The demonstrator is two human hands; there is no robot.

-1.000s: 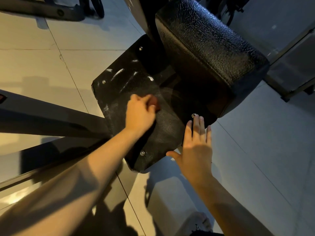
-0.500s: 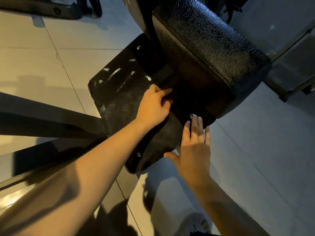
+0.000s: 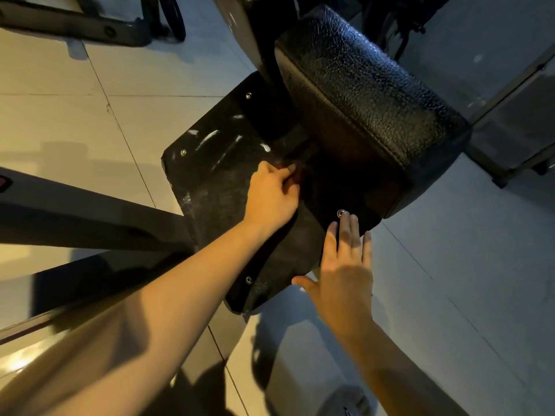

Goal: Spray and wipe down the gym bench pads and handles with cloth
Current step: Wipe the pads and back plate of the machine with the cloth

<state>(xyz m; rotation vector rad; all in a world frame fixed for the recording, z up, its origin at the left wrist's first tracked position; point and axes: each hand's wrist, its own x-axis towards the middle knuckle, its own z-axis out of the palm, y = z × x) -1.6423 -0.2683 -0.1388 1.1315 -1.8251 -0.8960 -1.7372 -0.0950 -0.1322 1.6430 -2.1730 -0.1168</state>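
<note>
We look down at a pale tiled floor [image 3: 450, 265]. There is open floor to the right of the bench and more at the far left.

A thick black seat pad [image 3: 369, 94] sticks out over the far right part of a flat black plate [image 3: 216, 187]. The pad's skin is shiny and full of little cracks. The space under the pad is dark and tight.

The plate is rough, with rounded corners. Its near corner hangs over the floor. White smears [image 3: 207, 139] mark its far side. A dark metal beam [image 3: 90, 223] meets the plate's left edge.

Our left hand [image 3: 270, 199] lies on the middle of the plate, just by the pad's shadow. Its fingers curl around a reddish-brown cloth [image 3: 297, 175]. Only a small, blurry bit of the cloth peeks out past the fingers.

Our right hand [image 3: 345, 265] is flat with straight fingers. It rests on the plate's right edge, fingertips next to a shiny screw [image 3: 341, 213].
</note>
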